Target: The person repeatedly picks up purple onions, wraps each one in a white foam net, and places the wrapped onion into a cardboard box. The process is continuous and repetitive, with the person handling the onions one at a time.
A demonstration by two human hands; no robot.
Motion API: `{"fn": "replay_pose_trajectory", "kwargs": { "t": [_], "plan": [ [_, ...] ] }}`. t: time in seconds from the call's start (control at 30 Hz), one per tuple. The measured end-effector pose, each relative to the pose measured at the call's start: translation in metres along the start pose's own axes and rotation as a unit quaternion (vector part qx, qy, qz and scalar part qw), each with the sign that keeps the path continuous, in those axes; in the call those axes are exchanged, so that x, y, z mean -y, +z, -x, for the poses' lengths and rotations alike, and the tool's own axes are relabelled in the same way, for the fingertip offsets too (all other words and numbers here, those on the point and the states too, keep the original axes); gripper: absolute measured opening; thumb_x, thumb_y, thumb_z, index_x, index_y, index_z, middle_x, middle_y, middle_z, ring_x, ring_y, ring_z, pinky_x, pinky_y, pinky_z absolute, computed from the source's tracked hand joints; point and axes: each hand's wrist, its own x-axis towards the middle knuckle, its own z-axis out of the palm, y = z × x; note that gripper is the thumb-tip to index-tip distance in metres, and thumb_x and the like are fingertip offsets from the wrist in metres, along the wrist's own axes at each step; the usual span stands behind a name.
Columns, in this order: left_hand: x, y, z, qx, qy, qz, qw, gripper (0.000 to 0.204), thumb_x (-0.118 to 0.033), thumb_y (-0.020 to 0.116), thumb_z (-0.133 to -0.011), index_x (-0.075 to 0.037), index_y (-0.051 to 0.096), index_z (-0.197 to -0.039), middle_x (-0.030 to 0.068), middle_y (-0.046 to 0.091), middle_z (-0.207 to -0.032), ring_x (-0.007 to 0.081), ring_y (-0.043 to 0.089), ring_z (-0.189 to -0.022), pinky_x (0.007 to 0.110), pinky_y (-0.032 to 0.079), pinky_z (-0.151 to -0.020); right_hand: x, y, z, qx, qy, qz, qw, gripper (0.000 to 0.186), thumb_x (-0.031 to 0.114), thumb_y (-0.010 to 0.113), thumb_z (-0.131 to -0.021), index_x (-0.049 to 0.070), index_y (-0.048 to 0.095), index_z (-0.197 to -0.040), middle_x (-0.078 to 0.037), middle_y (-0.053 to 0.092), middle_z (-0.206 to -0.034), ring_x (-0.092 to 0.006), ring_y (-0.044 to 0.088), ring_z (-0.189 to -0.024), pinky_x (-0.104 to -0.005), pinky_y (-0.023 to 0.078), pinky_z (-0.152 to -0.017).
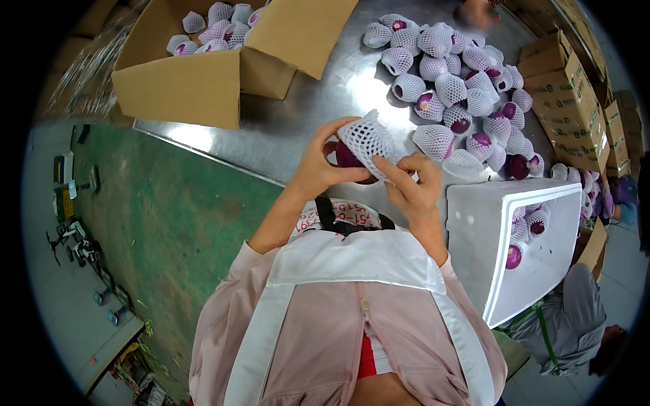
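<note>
My left hand (323, 159) is wrapped round a purple onion (349, 157) and holds it in front of me, just above the near edge of the metal table. A white foam net sleeve (371, 139) covers most of the onion, leaving its purple lower side bare. With thumb and fingers, my right hand (416, 183) pinches the sleeve's edge on the right side. Many netted onions (450, 88) lie piled on the table to the far right. An unfilled-looking foam sleeve (463, 164) lies at that pile's near side.
At the far left, an open cardboard box (176, 84) holds several netted onions. A white foam box (477, 237), tipped with its opening to the right, contains more onions. Printed cartons (565, 101) stand along the right. A person in grey (565, 325) is at lower right; another's blurred hand (477, 15) is at the far side.
</note>
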Motion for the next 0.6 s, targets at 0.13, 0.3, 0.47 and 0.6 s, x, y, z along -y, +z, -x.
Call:
{"fn": "replay_pose_trajectory", "kwargs": {
  "t": [0.13,0.3,0.47,0.6],
  "plan": [
    [0.0,0.006,0.004,-0.036,0.001,0.084,0.996,0.079,-0.011,0.084,-0.056,-0.005,0.046,-0.125,0.0075,0.05,-0.117,0.0183,0.052,-0.107,0.034,0.042,-0.093,-0.004,0.0,0.01,-0.002,0.01,0.003,1.0,0.044,-0.008,0.066,-0.053,0.009,0.07,-0.092,-0.003,0.05,-0.071,-0.0157,0.05,-0.055,-0.026,0.039,-0.046],
    [0.001,0.006,0.001,-0.085,0.04,0.139,0.986,0.08,-0.005,0.081,-0.059,-0.005,0.039,-0.127,0.0079,0.049,-0.117,0.0198,0.052,-0.109,0.035,0.042,-0.095,-0.013,0.014,0.01,-0.024,0.072,-0.001,0.997,0.038,-0.01,0.067,-0.055,0.006,0.063,-0.09,-0.006,0.052,-0.075,-0.0207,0.053,-0.064,-0.0294,0.042,-0.052],
    [0.001,0.006,0.002,-0.093,0.037,0.193,0.976,0.079,-0.002,0.078,-0.062,-0.006,0.036,-0.129,0.0094,0.048,-0.118,0.0214,0.051,-0.111,0.036,0.043,-0.095,-0.021,0.027,0.015,-0.043,0.099,0.021,0.994,0.035,-0.01,0.067,-0.054,0.005,0.055,-0.083,-0.007,0.053,-0.075,-0.022,0.054,-0.065,-0.0299,0.042,-0.054],
    [0.0,0.011,0.006,-0.104,0.025,0.239,0.965,0.072,-0.005,0.073,-0.068,-0.007,0.035,-0.129,0.0113,0.048,-0.119,0.0248,0.053,-0.11,0.044,0.05,-0.09,-0.012,0.023,0.014,0.033,0.149,-0.035,0.988,0.035,-0.008,0.068,-0.053,0.006,0.055,-0.082,-0.005,0.052,-0.073,-0.0191,0.053,-0.063,-0.0285,0.041,-0.051]
  ]
}}
